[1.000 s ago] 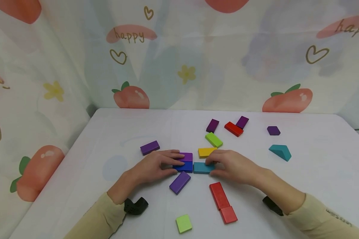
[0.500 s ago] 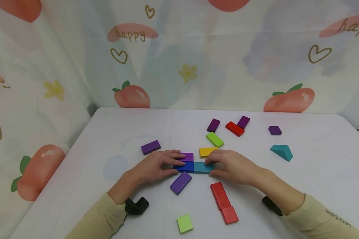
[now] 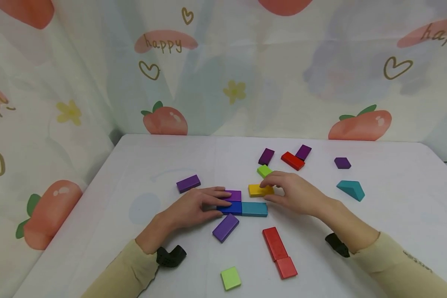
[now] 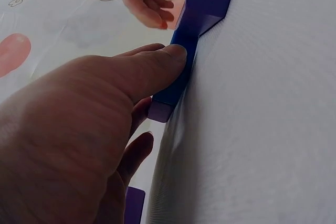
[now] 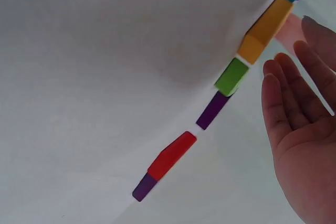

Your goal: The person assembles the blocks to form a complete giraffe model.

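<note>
In the head view my left hand (image 3: 193,207) holds a blue block (image 3: 232,209) and the violet block (image 3: 234,195) behind it; the thumb bears on the blue block's near side. A teal block (image 3: 254,209) lies end to end with the blue one. My right hand (image 3: 296,192) hovers at the right end of a yellow block (image 3: 258,190), thumb and fingers parted around it. In the right wrist view those fingers look loosely bent and apart from the yellow block (image 5: 266,27). Behind it, the right hand partly covers a lime green block (image 3: 263,170).
Purple blocks lie at the left (image 3: 188,183), in front (image 3: 225,228) and at the back (image 3: 266,156). One red block (image 3: 292,161) is at the back; two more red pieces (image 3: 275,244) touch nearer me. A lime square (image 3: 231,278) and teal triangle (image 3: 351,189) lie apart.
The teal block slid left until it met the blue block. My right hand then let go of it and moved back to the yellow block. The left hand stayed in place.
</note>
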The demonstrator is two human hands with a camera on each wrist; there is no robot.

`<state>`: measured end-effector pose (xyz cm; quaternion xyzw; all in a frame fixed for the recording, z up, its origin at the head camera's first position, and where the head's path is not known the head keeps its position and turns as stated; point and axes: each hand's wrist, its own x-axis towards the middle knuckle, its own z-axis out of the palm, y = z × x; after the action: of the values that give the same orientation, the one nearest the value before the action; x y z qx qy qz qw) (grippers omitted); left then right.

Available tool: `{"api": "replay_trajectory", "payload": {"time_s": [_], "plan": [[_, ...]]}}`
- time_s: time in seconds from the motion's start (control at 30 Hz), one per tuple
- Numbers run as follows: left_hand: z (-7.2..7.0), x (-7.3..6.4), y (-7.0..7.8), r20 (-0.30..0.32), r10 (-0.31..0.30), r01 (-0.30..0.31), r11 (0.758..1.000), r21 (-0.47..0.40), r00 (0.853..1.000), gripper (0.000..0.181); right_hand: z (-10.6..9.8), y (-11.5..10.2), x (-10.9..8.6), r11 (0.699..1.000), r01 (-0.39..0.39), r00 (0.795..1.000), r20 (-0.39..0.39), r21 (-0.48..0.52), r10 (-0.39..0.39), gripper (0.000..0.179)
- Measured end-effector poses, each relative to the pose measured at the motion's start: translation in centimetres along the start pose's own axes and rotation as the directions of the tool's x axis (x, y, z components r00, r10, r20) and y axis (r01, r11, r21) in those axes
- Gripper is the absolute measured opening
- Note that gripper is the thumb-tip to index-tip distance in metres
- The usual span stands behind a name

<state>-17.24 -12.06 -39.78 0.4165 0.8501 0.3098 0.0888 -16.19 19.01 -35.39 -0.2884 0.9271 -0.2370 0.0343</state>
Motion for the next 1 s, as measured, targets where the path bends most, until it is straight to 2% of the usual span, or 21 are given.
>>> {"api": "replay_trajectory", "payload": {"time_s": [0.13,0.4,0.73,0.83,1.0], "plan": [[0.01,0.04,0.03,0.005,-0.002,0.002,1.0,0.005,1.0,0.037,-0.11,0.48,0.48,0.999,-0.028,1.0,0.012,-0.027,0.029,0.028],[-0.13,-0.02,0.04,0.009,0.035,-0.035,0.997,0.067,0.999,0.038,0.21,0.82,0.87,0.997,-0.018,0.999,0.034,-0.07,0.021,0.031],[0.03,-0.22,-0.12,-0.034,0.099,-0.093,0.984,0.153,0.995,0.037,0.23,0.71,0.74,1.0,0.021,0.998,0.062,0.003,-0.021,0.026],[0.07,-0.22,-0.17,-0.042,0.108,-0.101,0.984,0.144,0.993,0.034,0.14,0.86,0.71,0.999,0.005,0.998,0.062,0.032,-0.007,0.025],[0.12,-0.12,-0.26,-0.037,0.08,-0.075,0.991,0.111,0.996,0.033,0.07,1.14,0.64,0.995,-0.036,0.996,0.084,0.09,0.029,0.026]]}}
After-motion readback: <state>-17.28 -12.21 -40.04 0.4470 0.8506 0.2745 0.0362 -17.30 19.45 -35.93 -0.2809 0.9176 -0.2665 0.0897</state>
